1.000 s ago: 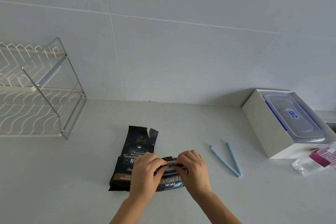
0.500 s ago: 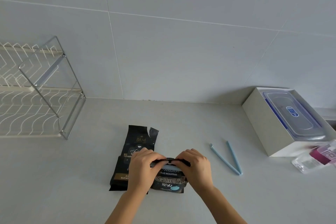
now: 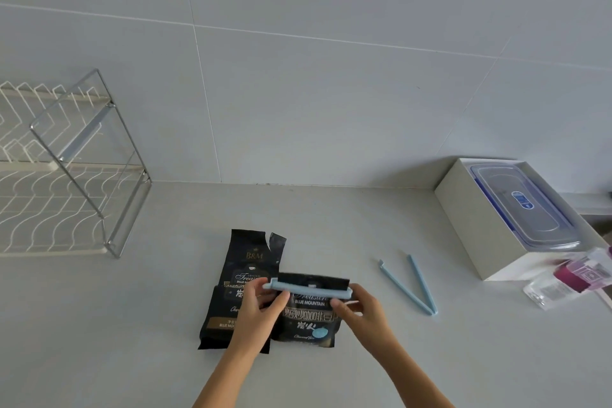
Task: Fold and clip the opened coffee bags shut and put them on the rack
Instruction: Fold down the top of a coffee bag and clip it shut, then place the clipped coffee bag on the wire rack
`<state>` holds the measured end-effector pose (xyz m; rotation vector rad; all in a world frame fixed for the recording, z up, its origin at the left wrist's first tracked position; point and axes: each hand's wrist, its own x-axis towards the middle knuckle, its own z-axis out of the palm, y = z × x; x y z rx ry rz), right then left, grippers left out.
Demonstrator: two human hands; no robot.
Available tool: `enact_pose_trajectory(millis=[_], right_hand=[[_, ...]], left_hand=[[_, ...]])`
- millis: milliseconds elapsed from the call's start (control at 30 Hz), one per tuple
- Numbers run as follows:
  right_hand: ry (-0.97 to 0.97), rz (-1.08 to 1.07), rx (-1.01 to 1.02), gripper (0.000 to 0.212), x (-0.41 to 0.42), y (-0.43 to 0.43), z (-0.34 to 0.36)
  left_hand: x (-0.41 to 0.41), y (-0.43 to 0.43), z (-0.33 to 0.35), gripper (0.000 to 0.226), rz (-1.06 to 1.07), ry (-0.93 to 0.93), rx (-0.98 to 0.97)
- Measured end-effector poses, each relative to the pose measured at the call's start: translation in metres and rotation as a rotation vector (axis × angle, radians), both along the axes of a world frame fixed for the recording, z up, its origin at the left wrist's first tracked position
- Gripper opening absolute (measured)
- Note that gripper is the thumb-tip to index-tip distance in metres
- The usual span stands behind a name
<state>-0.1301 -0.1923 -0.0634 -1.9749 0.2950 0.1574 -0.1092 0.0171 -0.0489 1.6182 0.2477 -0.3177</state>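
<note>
Head view. A black coffee bag (image 3: 309, 315) is held just above the grey worktop (image 3: 132, 325), its folded top edge turned toward the wall. A pale blue sealing clip (image 3: 311, 288) is set across that fold, long axis running left to right. The left hand (image 3: 261, 305) is closed on the clip's left end, the right hand (image 3: 361, 308) on its right end. A second, torn-open bag (image 3: 245, 275) lies flat beneath, lengthwise toward the wall. A spare open clip (image 3: 410, 288) lies apart on the right. Bare worktop separates the bags from the wire rack (image 3: 66, 175) at the left.
</note>
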Motion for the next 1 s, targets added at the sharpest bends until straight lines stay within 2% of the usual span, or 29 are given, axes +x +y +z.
enact_pose_trajectory(millis=[100,167,333,467,633,833,1000], right_hand=[[0.042,-0.248,0.102,0.027,-0.001,0.015,0.004],[0.082,-0.275,0.209,0.021,-0.005,0.022,0.007],[0.156,-0.087,0.394,0.025,-0.015,0.031,0.028],[0.149,-0.020,0.388,0.023,-0.009,0.025,0.058],[0.024,0.105,0.370,0.030,0.007,0.011,0.105],[-0.070,0.226,0.349,0.030,0.021,-0.012,0.149],[-0.062,0.382,0.404,0.051,0.037,-0.019,0.176]], left_hand=[[-0.006,-0.003,-0.003,0.028,-0.042,0.018,-0.065],[-0.010,-0.003,-0.006,0.027,-0.123,0.000,-0.054],[-0.010,-0.004,0.004,0.052,-0.182,0.065,-0.077],[-0.004,-0.006,0.026,0.060,-0.191,0.028,-0.108],[0.004,-0.019,0.061,0.074,-0.194,-0.095,-0.166],[0.008,-0.036,0.112,0.071,-0.161,-0.221,-0.200],[0.002,-0.031,0.145,0.065,-0.064,-0.302,-0.193]])
